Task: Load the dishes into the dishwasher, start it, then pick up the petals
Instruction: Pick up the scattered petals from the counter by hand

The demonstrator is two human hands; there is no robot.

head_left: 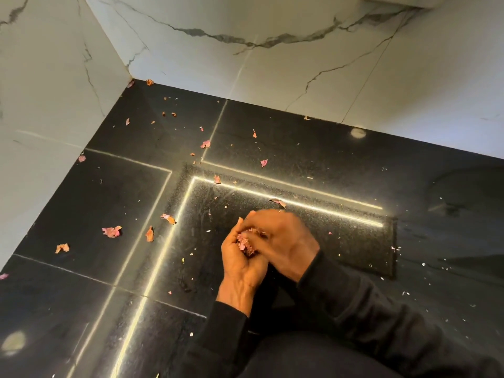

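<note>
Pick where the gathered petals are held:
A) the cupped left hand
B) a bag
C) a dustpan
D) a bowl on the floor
A: the left hand, palm up, cups a pink clump of petals, and the right hand lies over it.

Dim overall, bright glare streaks on the glossy black floor (313, 148), slightly soft.

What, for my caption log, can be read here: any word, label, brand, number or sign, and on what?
None. No word, label, brand, number or sign shows on the black floor, the marble wall, the black sleeves or the petals in the left hand.
</note>
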